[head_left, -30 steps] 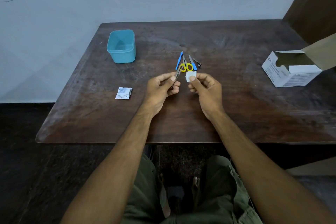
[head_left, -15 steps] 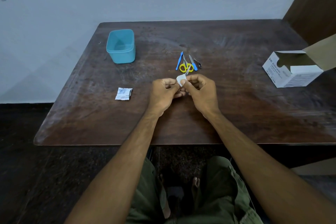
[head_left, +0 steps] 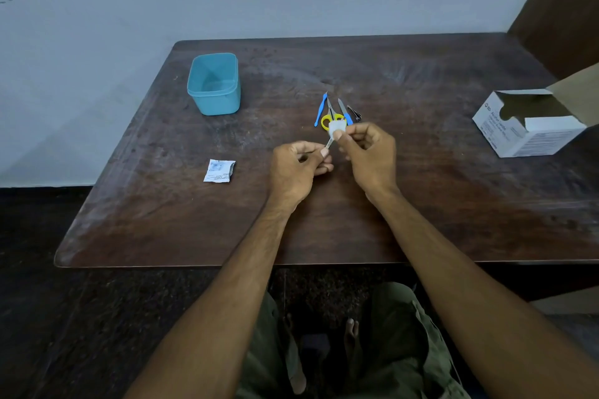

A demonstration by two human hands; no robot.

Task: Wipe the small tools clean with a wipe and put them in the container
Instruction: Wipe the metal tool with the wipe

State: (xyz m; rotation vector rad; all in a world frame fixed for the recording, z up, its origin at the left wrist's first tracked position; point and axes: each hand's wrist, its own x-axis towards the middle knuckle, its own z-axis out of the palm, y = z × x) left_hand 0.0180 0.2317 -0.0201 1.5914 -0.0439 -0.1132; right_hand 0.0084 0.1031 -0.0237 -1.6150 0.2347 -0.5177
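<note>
At a dark, scuffed wooden table [head_left: 421, 204] seen from the head camera, we see a person's left hand [head_left: 296, 168] pinching the near end of a slim, silvery metal tool [head_left: 329, 142] between thumb and fingertips, while the right hand [head_left: 368, 152] pinches a small white wipe [head_left: 335, 128] folded around the tool's far end. The tool is thin and pale grey, tilted up and away from the left hand toward the right; we cannot tell what kind of tool it is. Both hands hover above the table's middle, close together. Just beyond them lie the other small tools in a tight cluster: a blue-handled pick [head_left: 321, 108], yellow-handled scissors [head_left: 330, 118], a second blue-handled tool [head_left: 345, 112] and a dark metal clipper [head_left: 355, 113]. Far to the left stands the open teal plastic container [head_left: 214, 84], square with rounded corners. A torn white sachet [head_left: 219, 171] lies flat at near left. An opened white cardboard box [head_left: 531, 126] with printed text sits at the right edge, its flap raised.
</note>
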